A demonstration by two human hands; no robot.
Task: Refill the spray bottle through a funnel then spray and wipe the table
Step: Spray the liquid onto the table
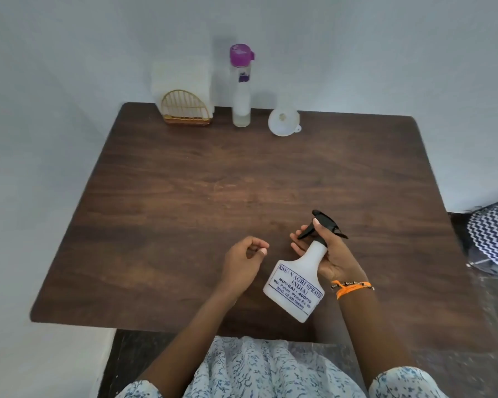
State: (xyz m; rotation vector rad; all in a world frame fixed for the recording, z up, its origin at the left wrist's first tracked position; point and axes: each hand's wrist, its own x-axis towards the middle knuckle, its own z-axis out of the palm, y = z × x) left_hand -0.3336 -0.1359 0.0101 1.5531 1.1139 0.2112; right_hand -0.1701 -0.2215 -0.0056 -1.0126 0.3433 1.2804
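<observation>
A dark brown wooden table [184,196] with rounded corners stands against a pale wall, and everything here is placed from it. Over its near part, to the right of centre, the right hand [332,254] grips the neck of a white plastic spray bottle with a black trigger head [295,285]. The thumb lies up against the black head, the other fingers curl round the neck below the trigger, and the bottle tilts with its nozzle end pointing away over the table and its flat base towards the near edge. Whether the base touches the table cannot be told. A blue printed label covers the bottle's side. An orange thread band and a beaded bracelet [352,286] circle the right wrist.

Just to the left of the bottle, also over the near part of the table, the left hand [246,261] holds nothing; its fingers are loosely curled, the thumb and fingertips close together, not touching the bottle.

Along the table's far edge stand three things in a row. At the left is a gold wire napkin holder [186,109] with white paper napkins [181,79] upright in it. Near the middle stands a tall clear plastic bottle with a purple flip cap [241,87], some pale liquid in its lower part. To the right of it a white plastic funnel [283,122] rests with its wide mouth turned towards the camera.

Beyond the table's right edge lies a black-and-white zigzag cloth [495,237].
</observation>
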